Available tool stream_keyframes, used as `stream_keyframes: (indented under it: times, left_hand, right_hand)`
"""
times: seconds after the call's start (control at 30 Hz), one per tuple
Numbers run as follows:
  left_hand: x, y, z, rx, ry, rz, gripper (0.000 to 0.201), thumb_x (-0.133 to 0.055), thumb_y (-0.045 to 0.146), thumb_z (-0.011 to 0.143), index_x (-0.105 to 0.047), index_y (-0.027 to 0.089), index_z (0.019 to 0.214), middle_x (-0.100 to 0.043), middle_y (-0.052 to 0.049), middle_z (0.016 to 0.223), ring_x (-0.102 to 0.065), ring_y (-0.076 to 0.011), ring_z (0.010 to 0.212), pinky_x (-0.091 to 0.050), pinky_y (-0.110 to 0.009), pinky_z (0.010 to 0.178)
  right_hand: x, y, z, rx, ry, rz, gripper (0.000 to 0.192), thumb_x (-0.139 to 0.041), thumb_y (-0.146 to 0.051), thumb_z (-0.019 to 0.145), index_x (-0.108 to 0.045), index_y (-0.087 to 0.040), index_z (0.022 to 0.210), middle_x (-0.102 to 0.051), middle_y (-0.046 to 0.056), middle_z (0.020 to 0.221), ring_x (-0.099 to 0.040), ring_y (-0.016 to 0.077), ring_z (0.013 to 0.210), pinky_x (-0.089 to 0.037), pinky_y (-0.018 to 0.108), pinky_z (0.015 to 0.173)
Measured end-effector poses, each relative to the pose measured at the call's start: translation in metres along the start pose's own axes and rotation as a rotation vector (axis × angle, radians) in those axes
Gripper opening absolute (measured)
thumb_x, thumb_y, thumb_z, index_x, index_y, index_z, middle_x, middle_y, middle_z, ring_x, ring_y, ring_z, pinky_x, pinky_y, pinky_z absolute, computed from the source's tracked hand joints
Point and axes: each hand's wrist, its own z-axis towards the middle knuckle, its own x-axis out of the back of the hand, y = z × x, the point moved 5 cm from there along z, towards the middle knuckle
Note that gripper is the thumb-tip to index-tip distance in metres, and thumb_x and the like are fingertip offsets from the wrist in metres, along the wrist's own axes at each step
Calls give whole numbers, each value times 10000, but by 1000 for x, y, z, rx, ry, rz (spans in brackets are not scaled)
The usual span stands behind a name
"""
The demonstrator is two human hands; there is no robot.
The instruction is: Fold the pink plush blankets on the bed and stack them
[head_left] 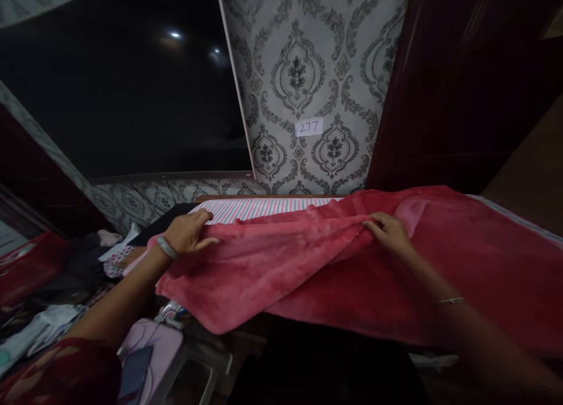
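Pink-red plush blanket (281, 258) spread across the middle and right of view, over a striped cloth (264, 208) that shows along its far side; left part turned up as a lighter pink flap with a hanging lower corner. 2 hands on the job. Left hand (187, 232) at the blanket's left end: forearm slants up from lower left, thumb stretched well apart from the fingers, nothing clasped between them; how firmly it bears on the plush, cannot tell. Right hand (390, 232): forearm slants inward from lower right, thumb and forefinger pinching the flap's upper edge, knuckles bent. Thick bangle (167, 248) on left wrist, thin bracelet (451, 300) on right forearm. Behind: patterned wallpaper (299, 71), paper label (309, 126) reading 277, dark television (132, 100) at left. Lower left: phone (135, 373) on a pink pad (166, 341).
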Motion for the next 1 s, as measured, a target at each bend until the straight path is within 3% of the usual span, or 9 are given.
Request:
stream_keyframes:
  times: [0.23, 0.53, 0.67, 0.83, 1.0]
  left_hand:
    - [-16, 13, -15, -208, -17, 27, 442, -488, 641, 877, -625, 241, 1006, -578, -88, 957, -568, -187, 692, -449, -319, 650]
    - [-30, 5, -12, -154, -37, 105, 348, -359, 436, 992, -609, 232, 863, -546, -50, 777, -511, -176, 624, -373, -298, 582]
    - [-7, -7, -1, -62, 6, 224, 385, -285, 392, 1013, -586, 225, 840, -577, -56, 820, -503, -182, 640, -334, -301, 574]
    - [46, -17, 21, 139, 16, 449, 453, -189, 405, 1033, -569, 192, 907, -597, -58, 864, -523, -198, 725, -297, -297, 599]
    - [74, -29, 29, 247, 46, 460, 492, -161, 455, 1020, -548, 188, 877, -594, -42, 859, -534, -178, 767, -305, -270, 608]
  right_hand:
    - [-4, 14, 3, -62, -33, 2, 337, -525, -521, 811, -676, -226, 748, -704, 55, 735, -616, 229, 669, -458, 329, 605]
    - [-13, 10, -2, -63, -114, 32, 400, -529, -576, 816, -684, -216, 738, -692, 62, 715, -614, 224, 662, -456, 329, 615]
    - [-3, -13, 10, 3, -136, 38, 430, -517, -570, 847, -610, -214, 625, -607, 28, 617, -531, 172, 579, -391, 289, 556]
    - [18, -47, 38, 108, 13, 91, 318, -594, -454, 845, -623, -203, 652, -574, 12, 636, -496, 152, 598, -368, 269, 569]
    - [8, -62, 46, 141, 4, 163, 275, -610, -388, 852, -634, -203, 651, -586, 8, 656, -504, 149, 617, -385, 265, 600]
